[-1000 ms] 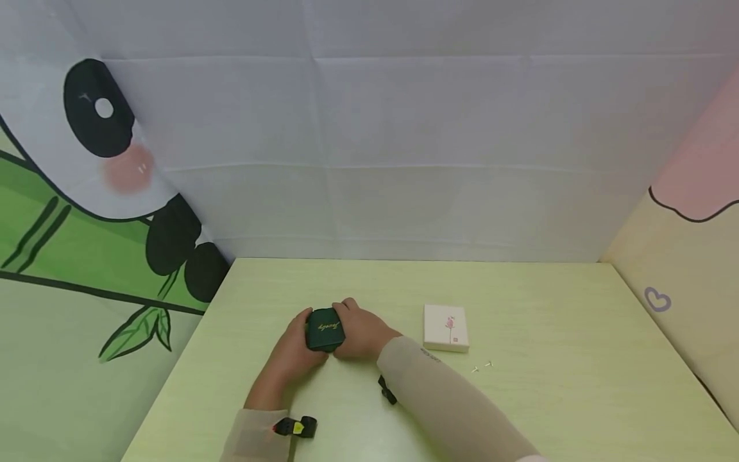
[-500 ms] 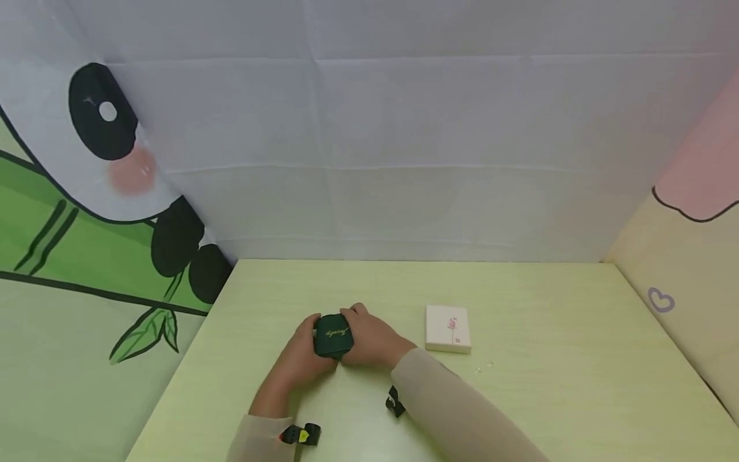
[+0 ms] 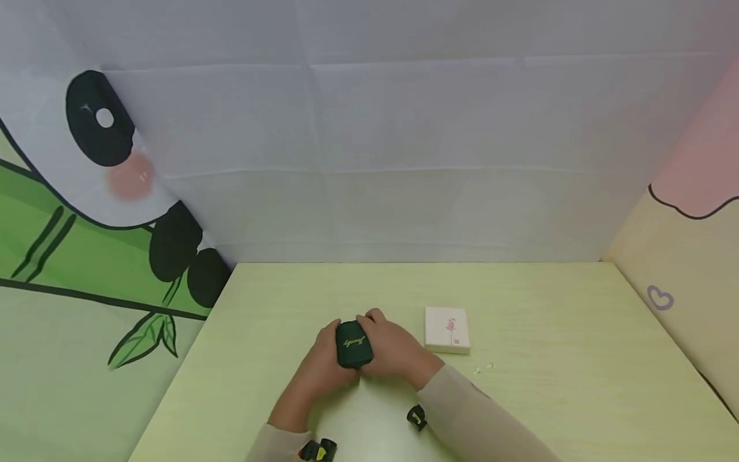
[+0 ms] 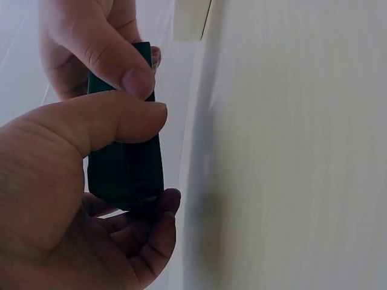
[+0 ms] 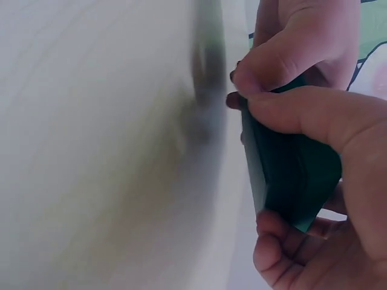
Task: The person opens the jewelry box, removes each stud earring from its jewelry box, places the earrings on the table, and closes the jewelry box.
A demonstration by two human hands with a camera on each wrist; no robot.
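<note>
A small dark green jewelry box [image 3: 354, 344] with gold script on its lid is held just above the table. My left hand [image 3: 328, 364] grips its left side, and my right hand [image 3: 395, 348] grips the right. Seen from the left wrist, both thumbs lie side by side along the near face of the box [image 4: 109, 175], with fingers curled around its ends. The right wrist view also has the box [image 5: 296, 175] between the two hands, its lid apparently closed.
To the right of my hands lies a flat white box [image 3: 447, 328] with a pink flower print. Two tiny pin-like pieces [image 3: 477, 371] lie in front of it on the pale yellow table [image 3: 554, 385]. A white cloth wall [image 3: 404, 128] rises behind.
Both hands have moved right and a little nearer to me, carrying the green jewelry box with them. The white box and the tiny pieces stay put.
</note>
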